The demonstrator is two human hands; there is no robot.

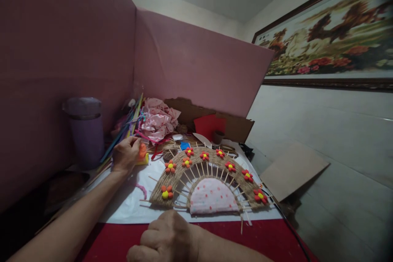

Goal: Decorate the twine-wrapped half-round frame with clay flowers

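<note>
At the left of the white sheet, my left hand [125, 154] is closed in a pinch at a clear-wrapped lump of orange modelling clay [143, 151]. A yellow packet [143, 159] lies just beneath the clay. My right hand [168, 235] is curled into a fist near the front edge, and whatever its fingers hold is hidden. Before it lies a fan-shaped piece of twine and sticks [178, 174], its arch bearing several red and orange flowers with yellow centres. Spotted pale cloth [213, 197] covers the inner half-circle.
A purple lidded bin [86, 131] stands at far left. Behind my left hand are pipe cleaners [135, 120] and crumpled pink cloth [159, 118]. Twine balls, scissors [229, 148], a small dark cup [218, 136] and red card [208, 126] sit at the back. A cable [287, 221] runs along the right.
</note>
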